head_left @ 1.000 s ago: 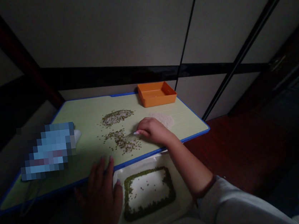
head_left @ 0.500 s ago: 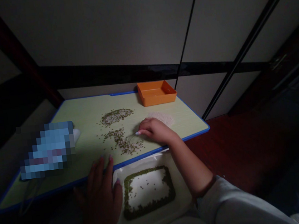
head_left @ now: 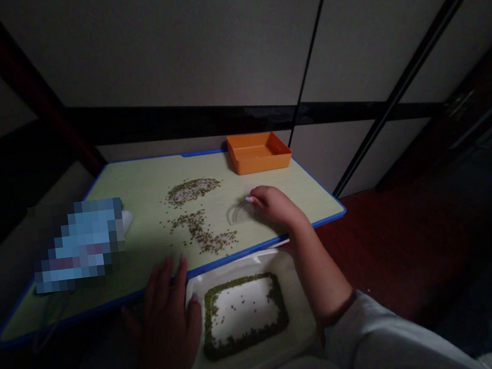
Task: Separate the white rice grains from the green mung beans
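My right hand (head_left: pixel 270 202) pinches thin, curved metal tweezers (head_left: pixel 238 210), blurred, over the board between the piles and the right side. To their left lie two loose piles of green beans mixed with pale rice-like grains: a far pile (head_left: pixel 193 190) and a near, scattered pile (head_left: pixel 207 236). A heap of pale grains is mostly hidden behind my right hand. My left hand (head_left: pixel 167 312) has its fingers spread at the board's front edge, the thumb by the rim of a white basin (head_left: pixel 302 308). Green beans (head_left: pixel 239 281) line the basin's bottom edges.
The pale yellow-green board (head_left: pixel 139 179) has a blue rim. An orange box (head_left: pixel 264 163) stands at its back right. A pixelated blue item (head_left: pixel 81 242) lies on the left. Cabinet panels (head_left: pixel 195 48) rise right behind the board; dark red floor (head_left: pixel 381 240) shows on the right.
My right hand has moved right and slightly back with the tweezers, away from the near pile and over toward the pale heap. My left hand stays at the board's edge.
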`<state>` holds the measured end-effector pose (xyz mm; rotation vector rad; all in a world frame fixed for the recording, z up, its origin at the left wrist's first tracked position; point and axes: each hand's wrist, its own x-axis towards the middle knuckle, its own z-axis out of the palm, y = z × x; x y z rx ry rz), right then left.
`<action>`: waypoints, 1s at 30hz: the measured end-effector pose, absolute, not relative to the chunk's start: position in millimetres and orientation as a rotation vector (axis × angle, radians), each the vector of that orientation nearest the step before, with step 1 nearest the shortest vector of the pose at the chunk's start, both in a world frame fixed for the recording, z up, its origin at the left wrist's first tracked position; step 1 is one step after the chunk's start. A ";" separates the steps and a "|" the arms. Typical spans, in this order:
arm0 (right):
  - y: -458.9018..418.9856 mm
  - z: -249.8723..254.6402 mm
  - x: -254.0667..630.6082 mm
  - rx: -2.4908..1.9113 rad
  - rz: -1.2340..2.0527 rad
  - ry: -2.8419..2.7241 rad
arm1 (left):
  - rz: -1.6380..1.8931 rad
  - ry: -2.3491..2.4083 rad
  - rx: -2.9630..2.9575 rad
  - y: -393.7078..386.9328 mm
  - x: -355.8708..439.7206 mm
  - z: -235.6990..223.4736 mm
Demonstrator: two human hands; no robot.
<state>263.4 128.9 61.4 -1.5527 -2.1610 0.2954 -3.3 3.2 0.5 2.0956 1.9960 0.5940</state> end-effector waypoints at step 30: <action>126.7 62.0 272.4 -1.475 0.529 -2.231 | 0.598 2.006 2.145 3.7 -4.5 -4.1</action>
